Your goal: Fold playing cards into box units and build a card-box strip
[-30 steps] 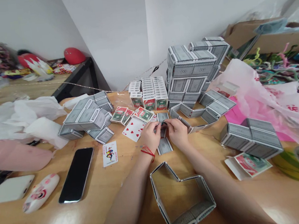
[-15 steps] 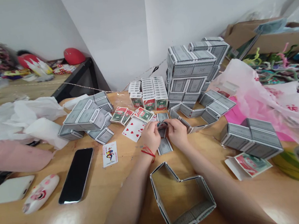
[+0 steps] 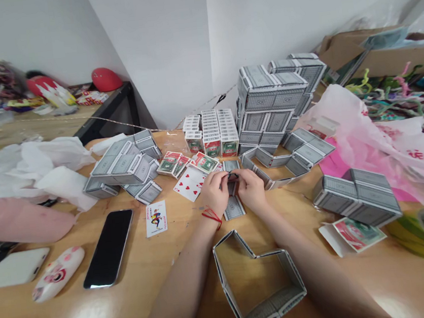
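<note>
Both hands meet mid-worktop, just beyond the heart frame (image 3: 259,276); left hand (image 3: 214,193) w/ red wrist string, right hand (image 3: 252,190) beside it, fingertips touching; fingers of both pinch a small grey-backed card (image 3: 231,177) between them, held up off the worktop (image 3: 142,284), maybe folded, too small to be sure; another card (image 3: 234,207) lies flat just under the wrists.

Card looks thin, light, slick-faced; bends easily and creases for good, so I'd judge it best taken by the edges w/ fingertips, light pressure, not squeezed across the middle; a loose pinch could let it slip.

Near side: heart frame made of cards standing on edge, open in the middle, between the forearms; prob. flimsy, a nudge from an arm could skew it.

Far side: row of boxed decks (image 3: 211,136); tall stack of card blocks (image 3: 270,101) to its right; face-up hearts card (image 3: 188,183) left of the hands; joker (image 3: 155,218) nearer left; phone (image 3: 108,248) face up further left; another card block (image 3: 357,196) right, well apart; pink bag (image 3: 379,150) beyond it.
</note>
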Demonstrator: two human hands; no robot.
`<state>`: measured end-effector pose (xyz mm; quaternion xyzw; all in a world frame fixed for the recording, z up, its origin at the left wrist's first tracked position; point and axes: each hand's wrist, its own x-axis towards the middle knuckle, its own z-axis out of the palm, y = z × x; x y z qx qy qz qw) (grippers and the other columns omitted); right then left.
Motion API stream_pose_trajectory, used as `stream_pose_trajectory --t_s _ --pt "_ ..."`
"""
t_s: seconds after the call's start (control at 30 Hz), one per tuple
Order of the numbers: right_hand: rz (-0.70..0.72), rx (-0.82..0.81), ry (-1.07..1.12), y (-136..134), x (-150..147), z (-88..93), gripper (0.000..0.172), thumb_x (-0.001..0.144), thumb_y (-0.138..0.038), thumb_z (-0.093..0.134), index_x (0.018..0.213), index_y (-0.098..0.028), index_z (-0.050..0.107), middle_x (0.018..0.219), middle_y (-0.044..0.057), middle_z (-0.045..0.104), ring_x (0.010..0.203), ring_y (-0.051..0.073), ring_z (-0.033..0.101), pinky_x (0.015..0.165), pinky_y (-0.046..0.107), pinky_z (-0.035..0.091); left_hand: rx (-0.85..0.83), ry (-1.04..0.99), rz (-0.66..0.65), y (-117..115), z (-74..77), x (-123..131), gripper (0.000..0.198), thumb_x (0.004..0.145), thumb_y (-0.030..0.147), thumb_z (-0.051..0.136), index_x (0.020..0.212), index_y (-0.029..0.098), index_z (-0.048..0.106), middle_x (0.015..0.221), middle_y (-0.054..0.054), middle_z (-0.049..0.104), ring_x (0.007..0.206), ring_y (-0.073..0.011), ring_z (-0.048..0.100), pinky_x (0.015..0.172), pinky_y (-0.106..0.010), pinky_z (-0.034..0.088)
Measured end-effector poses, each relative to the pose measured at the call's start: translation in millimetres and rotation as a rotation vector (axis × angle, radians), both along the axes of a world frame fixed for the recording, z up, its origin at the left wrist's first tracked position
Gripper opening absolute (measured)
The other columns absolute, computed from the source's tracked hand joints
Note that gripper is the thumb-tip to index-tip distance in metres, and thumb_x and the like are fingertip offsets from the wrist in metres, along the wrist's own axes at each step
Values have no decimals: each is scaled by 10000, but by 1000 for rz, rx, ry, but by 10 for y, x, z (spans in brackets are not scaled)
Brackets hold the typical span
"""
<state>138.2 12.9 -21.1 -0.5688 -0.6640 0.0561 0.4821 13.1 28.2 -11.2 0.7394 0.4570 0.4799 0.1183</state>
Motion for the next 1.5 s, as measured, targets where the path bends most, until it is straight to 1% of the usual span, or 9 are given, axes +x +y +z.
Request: stream_pose_trajectory --t_s 0.17,0.33,0.6,0.83,1.0,1.13,1.23,1.37,1.5 --pt "34 24 -4 1 -5 -3 313 775 -70 374 919 -201 618 834 51 647 783 167 598 735 288 482 0 -14 27 12 -7 -9 98 825 224 506 825 174 590 836 -41 611 822 -139 563 761 -290 460" --pt "20 35 0 5 -1 -7 288 795 -93 383 910 -201 624 837 51 651 788 166 601 743 296 484 18 4 28 12 -5 -10 106 826 227 504 821 171 595 838 -41 610 820 -138 562 764 -288 455" --pt "-8 24 17 15 -17 11 219 839 -187 418 868 -208 634 809 48 660 767 168 606 737 304 488 31 65 36 2 -27 -15 174 833 135 434 883 169 597 843 -49 608 825 -149 558 759 -284 461" --pt "-29 18 30 11 -23 6 184 840 -241 456 863 -212 636 798 47 658 755 172 606 728 312 489 -1 70 42 -7 -29 -12 342 744 -3 399 950 191 589 870 -45 600 852 -168 559 759 -302 468" --pt "-36 7 17 4 -21 11 198 846 -240 444 857 -206 639 789 50 657 752 174 604 717 309 485 -7 80 1 -20 -8 -22 400 704 -36 384 974 188 577 888 -48 599 878 -169 558 773 -301 475" --pt "-59 -4 22 6 -14 8 218 848 -235 428 862 -207 643 779 51 656 742 174 602 709 309 484 3 117 -28 -25 8 -30 382 724 -13 393 993 192 569 887 -51 598 881 -173 558 776 -312 476" --pt "-62 -11 29 5 -13 5 221 845 -234 425 863 -210 644 780 49 656 743 174 602 709 309 484 14 135 -27 -25 15 -27 309 771 38 407 993 184 565 883 -53 594 866 -172 556 769 -311 471" --pt "-47 -8 25 2 -14 -1 222 839 -218 420 870 -213 640 791 50 654 749 175 600 709 309 485 19 143 0 -19 19 -15 181 833 147 430 942 175 572 853 -52 590 833 -164 553 752 -299 460" --pt "-43 -8 15 -2 -12 -6 249 825 -170 396 886 -211 634 799 53 650 750 174 599 705 306 484 15 144 10 -5 18 -11 143 854 205 438 880 175 575 825 -46 589 805 -153 552 739 -284 451"
